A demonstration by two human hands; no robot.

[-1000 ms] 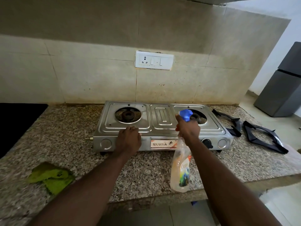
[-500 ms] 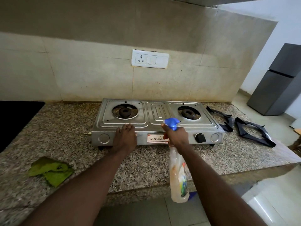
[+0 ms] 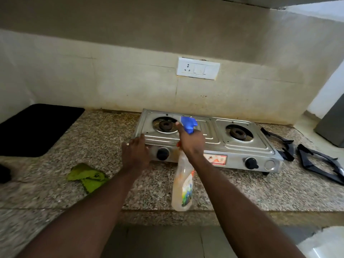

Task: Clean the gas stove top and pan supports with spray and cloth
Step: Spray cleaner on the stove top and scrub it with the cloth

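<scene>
A steel two-burner gas stove (image 3: 243, 146) sits on the granite counter with both burners bare. My right hand (image 3: 191, 140) grips the neck of a clear spray bottle (image 3: 183, 185) with a blue trigger head, held over the stove's front near the left burner (image 3: 165, 125). My left hand (image 3: 135, 152) rests on the stove's front left corner, fingers spread on its edge. Two black pan supports (image 3: 316, 161) lie on the counter to the right of the stove. A crumpled green cloth (image 3: 87, 177) lies on the counter to the left of my left arm.
A black mat or sink area (image 3: 35, 129) fills the counter's far left. A white switch and socket plate (image 3: 198, 68) is on the tiled wall above the stove. A grey fridge (image 3: 333, 125) stands at the far right. The counter's front edge (image 3: 167, 216) runs below the bottle.
The view has swung left, so the stove now sits right of centre. My right hand has carried the bottle from the stove's middle to above the left burner. My left hand slid to the stove's left corner.
</scene>
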